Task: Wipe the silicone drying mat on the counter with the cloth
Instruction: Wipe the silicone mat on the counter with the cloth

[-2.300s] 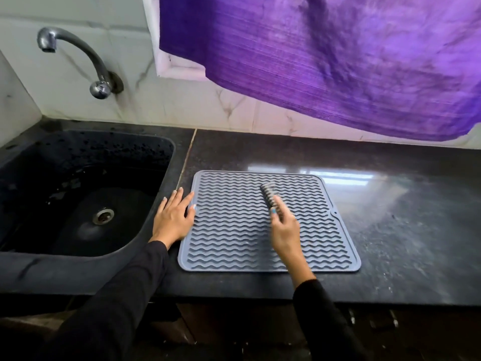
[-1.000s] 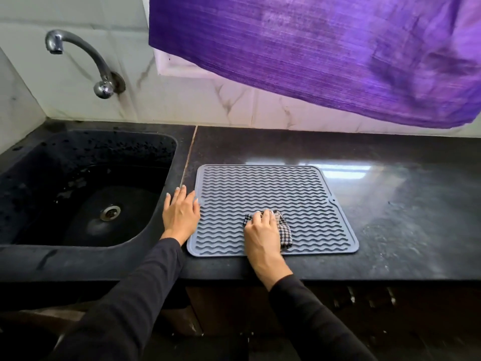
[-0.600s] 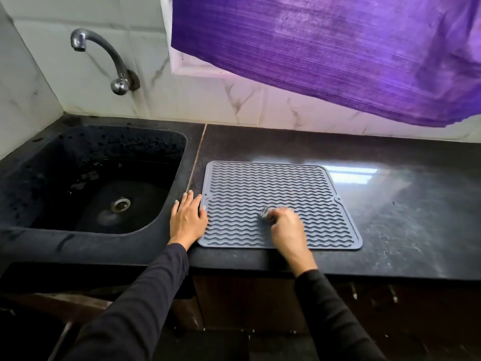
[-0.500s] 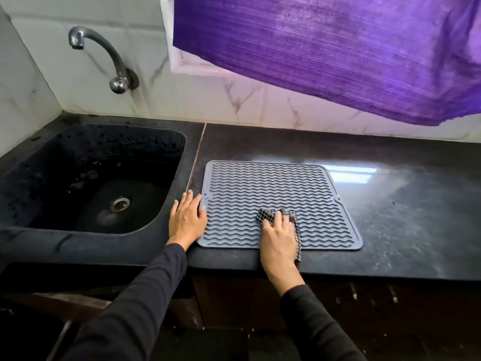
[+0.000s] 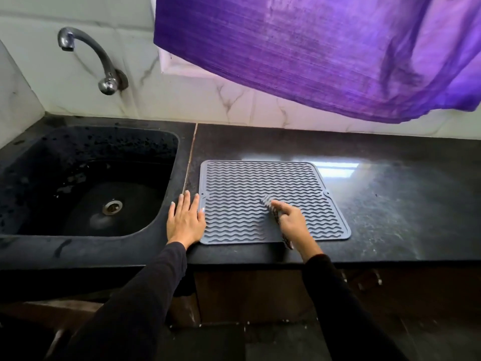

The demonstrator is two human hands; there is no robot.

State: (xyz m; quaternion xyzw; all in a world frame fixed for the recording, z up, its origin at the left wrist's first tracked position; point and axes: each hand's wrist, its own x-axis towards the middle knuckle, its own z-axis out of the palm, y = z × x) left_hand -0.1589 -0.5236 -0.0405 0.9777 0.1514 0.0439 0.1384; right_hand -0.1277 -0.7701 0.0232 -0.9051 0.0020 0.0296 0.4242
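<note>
A grey silicone drying mat [image 5: 250,186] with wavy ridges lies flat on the dark counter [image 5: 390,194], just right of the sink. My right hand [image 5: 291,221] is over the mat's near middle and grips a small checked cloth [image 5: 268,204]; the cloth is blurred and mostly hidden under the hand, with a corner showing at the fingertips and another near the wrist. My left hand [image 5: 186,220] lies flat with straight fingers on the counter at the mat's near left corner, its thumb on the mat's edge.
A black sink [image 5: 86,183] with a metal drain sits on the left, under a curved metal tap [image 5: 104,66] on the tiled wall. A purple curtain [image 5: 325,48] hangs over the back of the counter. The counter's front edge runs just below the mat.
My right hand has swept the cloth over the mat's near half, from flat near the front edge to slightly right and further in. The left hand stays in place.
</note>
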